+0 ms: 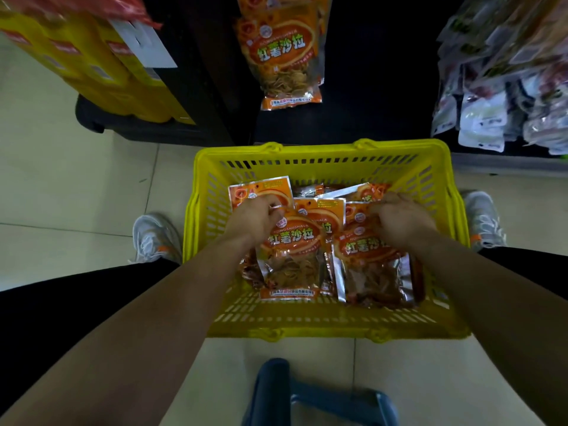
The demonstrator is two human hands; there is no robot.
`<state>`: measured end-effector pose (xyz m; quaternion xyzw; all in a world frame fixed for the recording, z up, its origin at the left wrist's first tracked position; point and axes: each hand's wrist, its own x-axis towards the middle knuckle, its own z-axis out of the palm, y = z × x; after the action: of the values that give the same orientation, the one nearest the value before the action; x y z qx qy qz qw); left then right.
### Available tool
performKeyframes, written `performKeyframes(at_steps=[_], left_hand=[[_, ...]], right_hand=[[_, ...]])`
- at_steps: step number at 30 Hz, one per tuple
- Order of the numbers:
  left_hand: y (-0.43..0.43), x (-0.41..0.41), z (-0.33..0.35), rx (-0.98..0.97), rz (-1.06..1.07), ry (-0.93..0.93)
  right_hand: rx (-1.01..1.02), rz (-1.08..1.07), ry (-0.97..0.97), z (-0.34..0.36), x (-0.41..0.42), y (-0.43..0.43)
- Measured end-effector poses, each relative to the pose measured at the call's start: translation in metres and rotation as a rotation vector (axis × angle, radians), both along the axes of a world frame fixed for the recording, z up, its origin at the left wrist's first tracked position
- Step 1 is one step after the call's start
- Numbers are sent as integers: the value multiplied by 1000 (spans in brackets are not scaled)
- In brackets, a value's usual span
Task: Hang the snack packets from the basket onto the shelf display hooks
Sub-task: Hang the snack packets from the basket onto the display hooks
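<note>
A yellow plastic basket (319, 321) sits on the floor between my feet, holding several orange snack packets. My left hand (255, 218) grips the top edge of one orange packet (290, 259) inside the basket. My right hand (399, 221) is closed on the top of a second orange packet (372, 272) beside it. More packets (261, 192) lie flat beneath them. Above, matching orange packets (281, 53) hang on the dark shelf display; the hook itself is hidden.
Yellow boxes (92, 72) are stacked on a dark base at the left. Pale and mixed packets (498, 96) hang on the right shelf. My white shoes (156, 238) flank the basket on the tiled floor. A blue stool (319, 398) is under me.
</note>
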<state>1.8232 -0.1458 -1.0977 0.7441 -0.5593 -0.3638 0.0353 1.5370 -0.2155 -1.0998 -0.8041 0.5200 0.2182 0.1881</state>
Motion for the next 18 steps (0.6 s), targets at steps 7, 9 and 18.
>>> performKeyframes(at_steps=[7,9,18], left_hand=[[-5,2,27,-31,26,-16],[-6,3,40,-32,46,-19],[0,2,114,-163,4,-90]], right_hand=[[16,65,-65,32,22,1],[55,47,-107,48,22,-1],[45,33,-211,124,7,-5]])
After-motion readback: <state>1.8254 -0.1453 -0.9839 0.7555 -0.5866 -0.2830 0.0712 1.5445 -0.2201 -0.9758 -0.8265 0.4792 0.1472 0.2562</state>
